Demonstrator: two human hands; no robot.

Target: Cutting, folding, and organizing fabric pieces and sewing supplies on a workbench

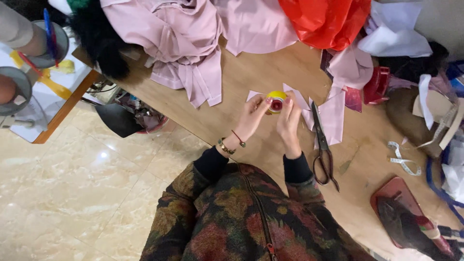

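Both my hands hold a small yellow round container (276, 101) with a red centre, above the wooden table (251, 82). My left hand (252, 118) grips it from the left, with a bracelet and a red cord on the wrist. My right hand (289, 121) grips it from the right. Under and beside the hands lie cut pieces of pink fabric (333, 116). Large black scissors (321, 147) rest shut on the table just right of my right hand.
A heap of pink cloth (179, 34) and a red plastic bag (324, 19) lie at the far edge. A white measuring tape (403, 162), a red tray (394, 193) and a dark red box (377, 84) sit to the right. A side table with metal bowls (19, 87) stands left.
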